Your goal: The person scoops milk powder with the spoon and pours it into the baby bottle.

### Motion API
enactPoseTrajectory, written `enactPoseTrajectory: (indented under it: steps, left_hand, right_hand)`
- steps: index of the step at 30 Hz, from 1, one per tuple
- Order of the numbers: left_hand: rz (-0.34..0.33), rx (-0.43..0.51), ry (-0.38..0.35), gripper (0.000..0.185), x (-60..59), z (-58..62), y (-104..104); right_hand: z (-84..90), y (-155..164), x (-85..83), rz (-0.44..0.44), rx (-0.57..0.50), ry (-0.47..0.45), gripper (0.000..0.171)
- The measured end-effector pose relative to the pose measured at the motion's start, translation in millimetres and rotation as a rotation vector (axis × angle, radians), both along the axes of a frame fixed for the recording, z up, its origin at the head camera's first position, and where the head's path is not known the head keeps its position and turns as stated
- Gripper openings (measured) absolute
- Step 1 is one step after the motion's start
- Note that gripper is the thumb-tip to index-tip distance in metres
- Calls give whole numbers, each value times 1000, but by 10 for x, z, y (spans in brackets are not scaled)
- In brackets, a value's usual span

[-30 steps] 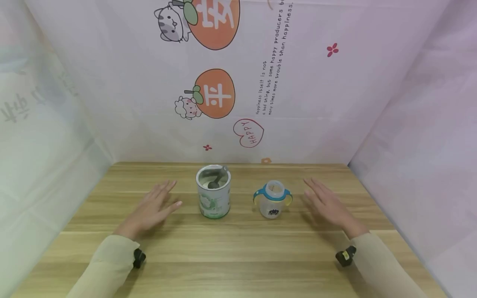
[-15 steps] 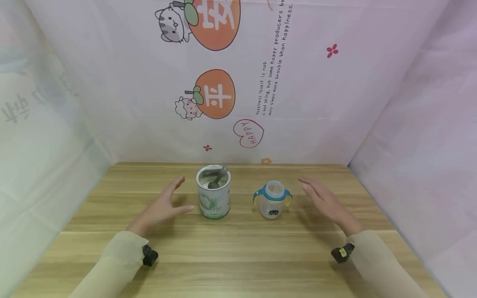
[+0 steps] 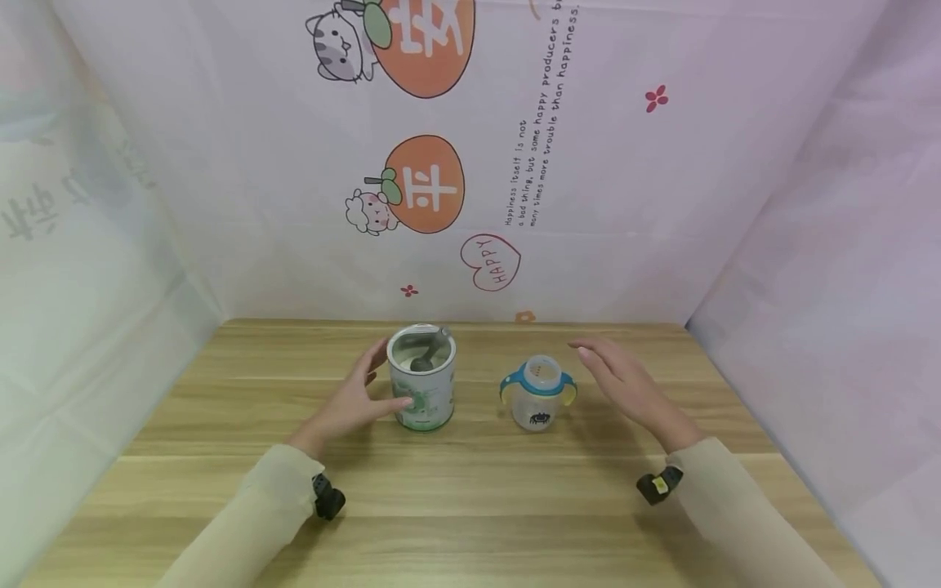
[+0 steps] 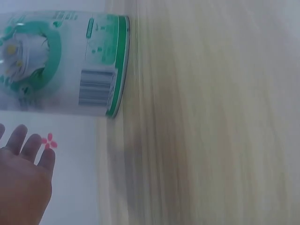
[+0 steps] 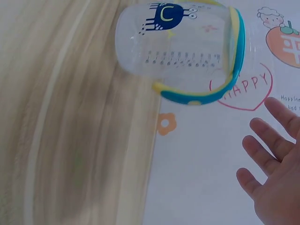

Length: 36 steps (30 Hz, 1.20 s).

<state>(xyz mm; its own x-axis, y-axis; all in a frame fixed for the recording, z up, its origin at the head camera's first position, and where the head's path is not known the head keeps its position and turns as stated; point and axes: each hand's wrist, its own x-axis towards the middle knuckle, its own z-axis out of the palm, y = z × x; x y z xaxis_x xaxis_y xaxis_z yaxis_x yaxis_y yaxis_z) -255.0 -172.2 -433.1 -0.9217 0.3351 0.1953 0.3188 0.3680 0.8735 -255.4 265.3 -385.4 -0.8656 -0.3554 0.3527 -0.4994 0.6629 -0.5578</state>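
A person's left hand (image 3: 351,400) reaches in with fingers spread wide, thumb at the front of an open tin (image 3: 421,377) and fingertips by its rim; whether it touches cannot be told. The tin stands upright on a wooden table (image 3: 470,498), a scoop (image 3: 425,356) inside. To its right stands a 2-handled baby bottle (image 3: 537,396). The right hand (image 3: 627,384) hovers flat and empty just beside it.

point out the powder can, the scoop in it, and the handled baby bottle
powder can (image 3: 422,400), head view, front of its green-printed label.
scoop (image 3: 421,363), head view, grey bowl lying inside the open can.
baby bottle (image 3: 538,406), head view, clear body below the blue collar.
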Motion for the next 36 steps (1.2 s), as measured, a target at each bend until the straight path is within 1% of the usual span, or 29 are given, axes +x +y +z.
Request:
enactPoseTrajectory:
  steps: [4,6,9,13,19,25,27,31,36]
  left_hand:
    - [8,28,-37,113,-31,-9,76]
    - [12,47,-62,113,-55,-12,115]
    - [25,83,-78,114,-76,-8,177]
    - [43,126,-72,115,-98,-8,245]
    - [60,198,-58,111,-181,-28,339]
    - [82,199,-61,104,-195,-44,368]
    - [74,199,-66,101,-191,-44,370]
    - [81,198,-80,101,-190,-36,378]
    - [94,194,-105,104,-192,-20,379]
  right_hand:
    - [30,-72,-35,26,1,22,44]
    - [39,-105,-51,35,2,18,44]
    - [61,-163,-59,40,10,5,45]
    - [111,-259,-53,49,15,-4,45]
    - [164,-379,-59,82,38,16,44]
    - [203,-524,-109,120,49,28,44]
    - [219,-582,-132,134,54,22,45]
    - [259,-708,-180,156,59,5,46]
    - [318,-907,-247,164,99,5,47]
